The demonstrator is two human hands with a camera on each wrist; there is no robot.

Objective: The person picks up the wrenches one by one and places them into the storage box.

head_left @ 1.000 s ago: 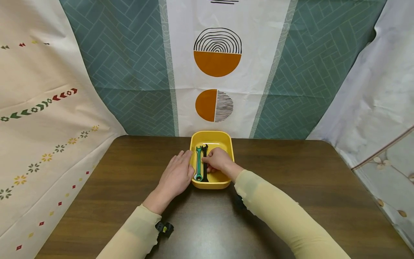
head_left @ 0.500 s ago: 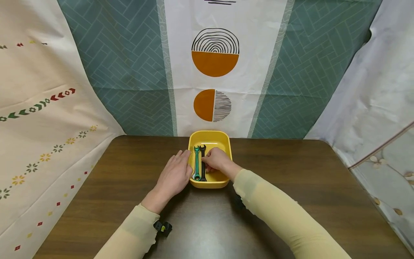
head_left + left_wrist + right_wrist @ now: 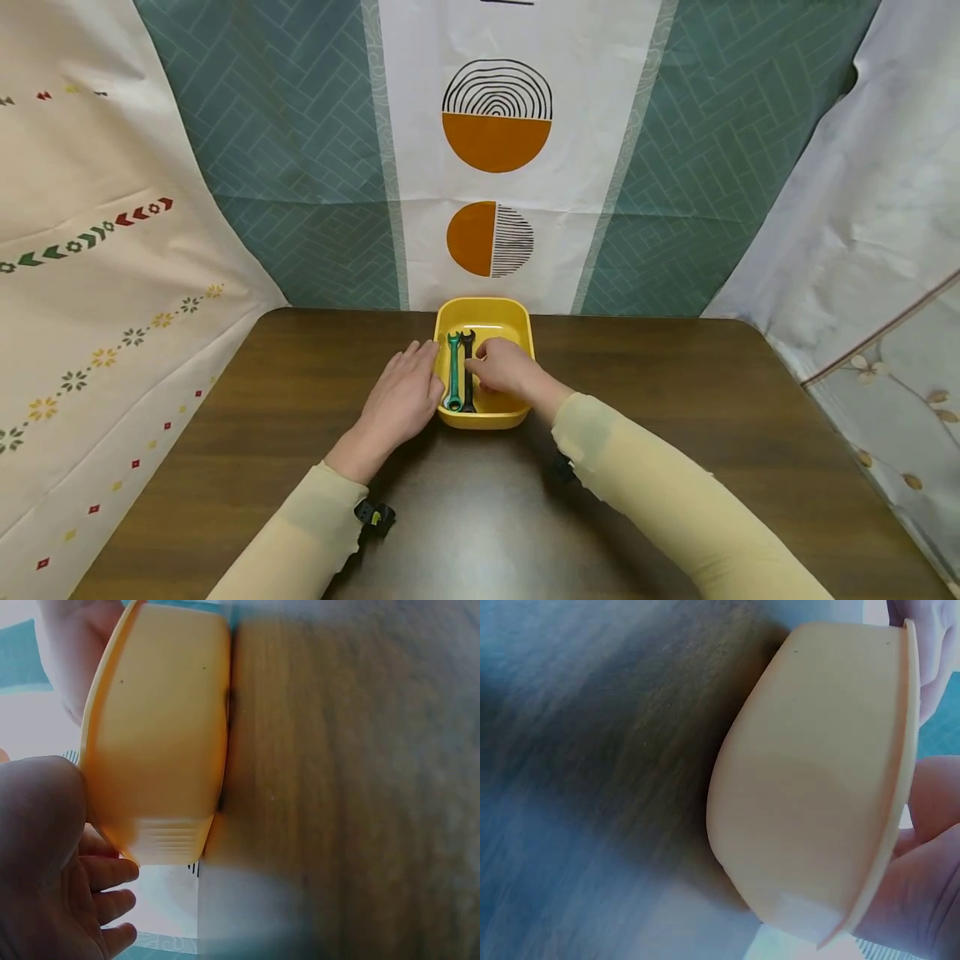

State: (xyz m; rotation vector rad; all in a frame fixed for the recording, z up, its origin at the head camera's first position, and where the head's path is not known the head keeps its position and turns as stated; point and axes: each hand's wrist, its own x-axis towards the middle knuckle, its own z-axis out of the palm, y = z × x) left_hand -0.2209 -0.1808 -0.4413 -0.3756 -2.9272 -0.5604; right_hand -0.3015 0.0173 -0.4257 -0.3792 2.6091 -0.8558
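Note:
A yellow rectangular tray [image 3: 483, 422] stands on the table near its far edge. Side by side along its left wall lie a green wrench [image 3: 453, 371] and a black wrench [image 3: 468, 390]. A bit of something silvery shows beside the green wrench's ring end. My right hand [image 3: 506, 367] reaches in over the tray's right rim, and its thumb and fingers pinch the middle of the black wrench. My left hand [image 3: 405, 387] rests against the left rim, fingers stretched forward. In the left wrist view, the left thumb [image 3: 41, 814] lies right at the tray's rim.
The tray sits on a dark brown wooden table [image 3: 637, 417]. Behind it hangs a teal and white cloth [image 3: 330, 217] with orange half circles. Patterned light cloths hang at the left [image 3: 90, 292] and right [image 3: 847, 275].
The head view has shifted slightly. My right forearm has moved a little to the right, with the fingers still at the black wrench. My left hand stays at the tray's rim.

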